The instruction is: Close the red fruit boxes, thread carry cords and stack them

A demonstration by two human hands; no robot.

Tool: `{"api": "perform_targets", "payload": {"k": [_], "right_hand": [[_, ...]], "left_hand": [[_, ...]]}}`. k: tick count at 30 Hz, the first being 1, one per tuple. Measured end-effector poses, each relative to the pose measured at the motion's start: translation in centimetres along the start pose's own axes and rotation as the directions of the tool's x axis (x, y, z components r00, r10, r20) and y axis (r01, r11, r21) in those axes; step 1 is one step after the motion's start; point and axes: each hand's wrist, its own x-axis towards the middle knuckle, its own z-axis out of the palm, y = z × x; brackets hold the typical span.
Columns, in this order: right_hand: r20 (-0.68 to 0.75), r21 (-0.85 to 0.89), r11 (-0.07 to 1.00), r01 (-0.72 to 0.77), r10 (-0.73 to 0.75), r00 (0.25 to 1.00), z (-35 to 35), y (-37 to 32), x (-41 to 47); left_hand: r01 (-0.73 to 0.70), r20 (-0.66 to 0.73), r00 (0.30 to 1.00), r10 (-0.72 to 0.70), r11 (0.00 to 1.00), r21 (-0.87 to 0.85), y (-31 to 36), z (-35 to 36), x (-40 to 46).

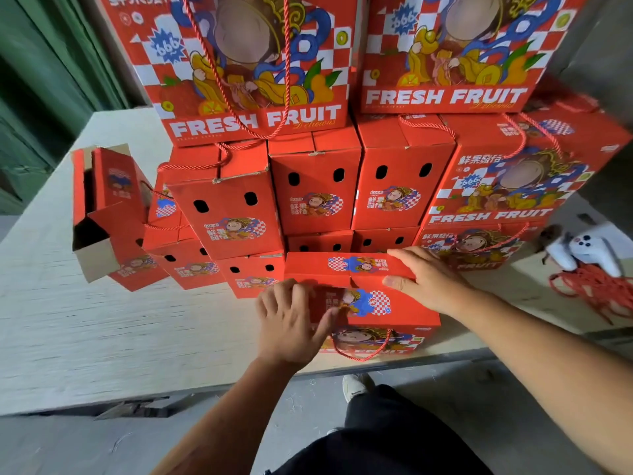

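Red cardboard box (373, 303) sits at the near edge of the tabletop (102, 323), directly under my hands, with the stack (308, 186) of finished boxes just behind it. Its long axis runs left to right across my front. Top flaps are nearly down; the seam between them runs along that same axis.

My left hand (291, 320) is at the box's left end, fingers curled over the near flap and thumb pinching its edge. My right hand (424, 279) lies flat on the far flap toward the right end, fingers straight, pressing down and gripping nothing. Both hands are on the box; the left is nearer me, the right further in.

A carry cord (363, 351) already hangs on the front face. Loose cords (596, 289) lie at the right edge beside a white controller (589, 252). One open box (106, 214) stands tilted at the left of the stack.

Judgement: the closing step is in hand. The coming move turns on pressing the left end down, along the seam.
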Motion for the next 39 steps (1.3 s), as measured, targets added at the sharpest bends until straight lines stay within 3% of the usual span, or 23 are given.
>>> {"api": "perform_targets", "payload": {"k": [3, 5, 7, 8, 11, 15, 20, 23, 26, 31, 33, 39], "right_hand": [[-0.035, -0.382, 0.923, 0.045, -0.063, 0.997, -0.6, -0.8, 0.4], [-0.064, -0.556, 0.826, 0.09, -0.151, 0.986, -1.0, -1.3, 1.0], [-0.06, -0.629, 0.771, 0.104, -0.182, 0.981, -1.3, -1.7, 1.4], [-0.067, -0.645, 0.759, 0.093, -0.177, 0.982, -1.2, -1.8, 1.5], [-0.092, -0.599, 0.8, 0.033, -0.111, 0.99, 0.2, -1.4, 0.9], [-0.091, -0.388, 0.922, -0.012, -0.025, 0.995, 2.0, -0.8, 0.2], [-0.047, -0.446, 0.894, -0.028, 0.009, 0.999, 1.6, -1.6, 0.3], [0.009, -0.561, 0.825, 0.065, -0.073, 0.997, -0.3, -1.6, 0.6], [0.021, -0.478, 0.875, 0.081, -0.081, 0.996, -2.5, -1.7, 1.1], [-0.016, -0.424, 0.905, -0.033, 0.028, 0.999, 1.5, -1.9, -0.2], [-0.029, -0.397, 0.917, -0.045, 0.037, 0.999, 2.5, -1.2, -0.4], [0.062, -0.33, 0.942, -0.053, 0.078, 0.995, 1.8, -1.3, 0.4]], "left_hand": [[0.052, -0.044, 0.998, -0.053, 0.998, -0.042, 0.1, -0.5, 2.3], [-0.046, 0.155, 0.987, 0.049, 0.999, -0.022, 0.1, -1.0, 5.4], [-0.098, 0.409, 0.91, 0.069, 0.994, 0.052, 0.2, -0.9, 8.3], [-0.112, 0.464, 0.884, 0.053, 0.989, 0.101, 0.3, -0.4, 9.0], [-0.058, 0.525, 0.851, -0.025, 0.988, 0.142, 0.8, 0.7, 8.1], [-0.084, 0.497, 0.868, 0.009, 0.988, 0.128, 0.5, 0.9, 6.0], [-0.091, 0.508, 0.861, 0.029, 0.991, 0.098, 0.6, 0.7, 6.6], [-0.098, 0.425, 0.905, 0.032, 0.986, 0.132, 0.5, 0.0, 6.9], [-0.168, 0.393, 0.916, 0.08, 0.966, 0.195, 0.2, -0.6, 9.6], [-0.294, 0.525, 0.841, 0.128, 0.924, 0.245, 0.0, 0.1, 10.2], [-0.303, 0.515, 0.845, 0.141, 0.921, 0.246, -0.1, 0.5, 9.1], [-0.316, 0.63, 0.762, 0.153, 0.936, 0.156, -0.3, 0.6, 10.4]]}}
